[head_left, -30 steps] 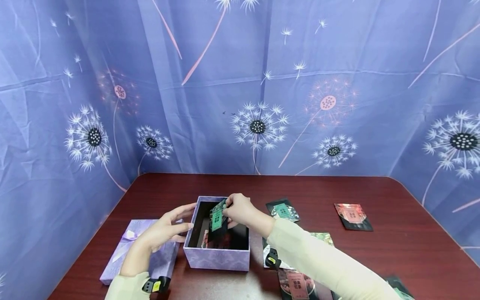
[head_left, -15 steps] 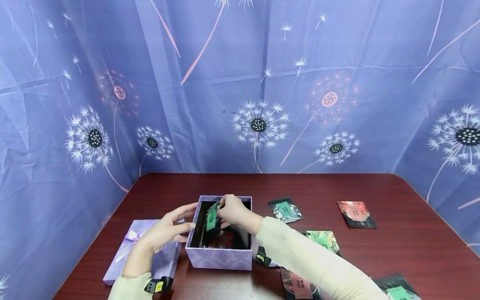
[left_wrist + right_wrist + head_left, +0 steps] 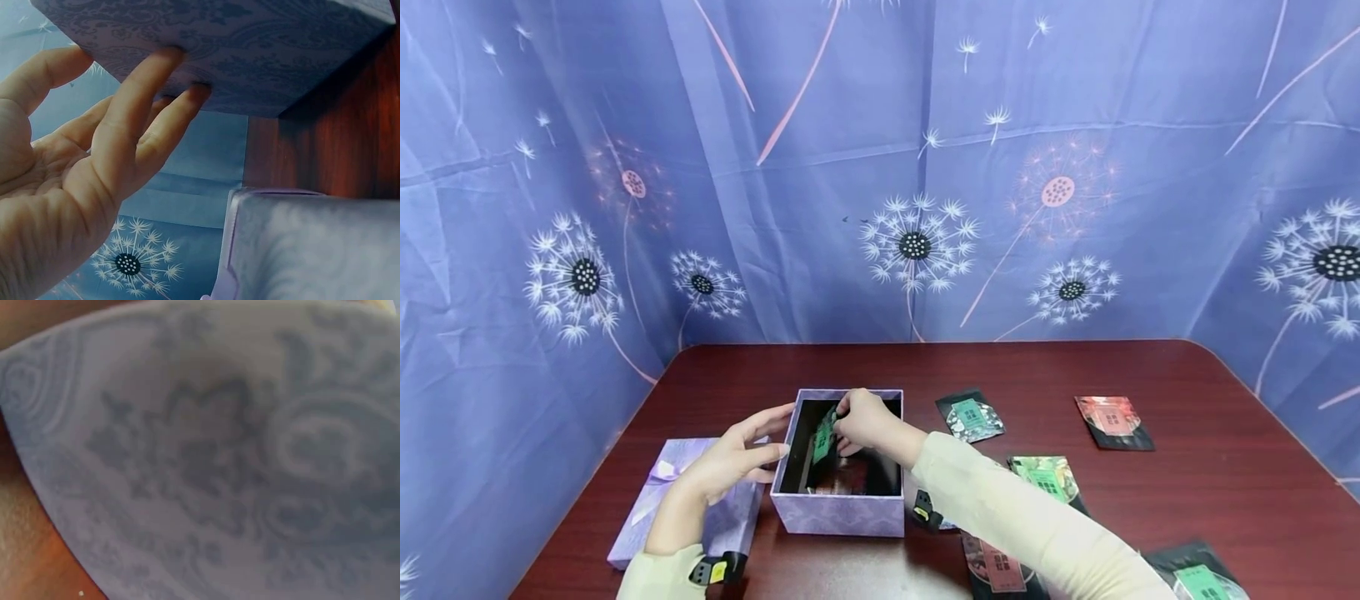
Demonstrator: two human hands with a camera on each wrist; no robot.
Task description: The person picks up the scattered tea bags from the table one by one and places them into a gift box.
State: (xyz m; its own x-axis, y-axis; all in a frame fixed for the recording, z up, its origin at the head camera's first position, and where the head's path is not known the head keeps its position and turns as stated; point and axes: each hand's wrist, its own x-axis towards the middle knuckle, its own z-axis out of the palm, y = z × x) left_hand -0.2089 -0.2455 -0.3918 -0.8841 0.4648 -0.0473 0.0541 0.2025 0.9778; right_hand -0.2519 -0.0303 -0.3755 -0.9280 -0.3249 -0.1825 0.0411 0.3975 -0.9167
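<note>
A lidless purple patterned box (image 3: 838, 515) with a dark interior stands on the table. Inside it, my right hand (image 3: 872, 427) pinches a black sachet with a green label (image 3: 823, 437), held tilted near the left wall. More packaging lies on the box floor, too shadowed to make out. My left hand (image 3: 730, 457) rests against the box's left side; in the left wrist view its loosely extended fingertips (image 3: 190, 94) touch the outer wall (image 3: 250, 56). The box wall (image 3: 206, 462) fills the right wrist view and hides the right hand's fingers.
The purple lid with a ribbon bow (image 3: 651, 508) lies left of the box, partly under the left forearm. Several sachets are spread to the right: green-labelled (image 3: 972, 418), red (image 3: 1114, 422), floral green (image 3: 1051, 478), red-labelled (image 3: 1002, 568), and another green-labelled one (image 3: 1199, 577) at the front.
My right hand has shifted left and slightly lower with the sachet, toward the box's left wall. My left hand keeps its place against the box.
</note>
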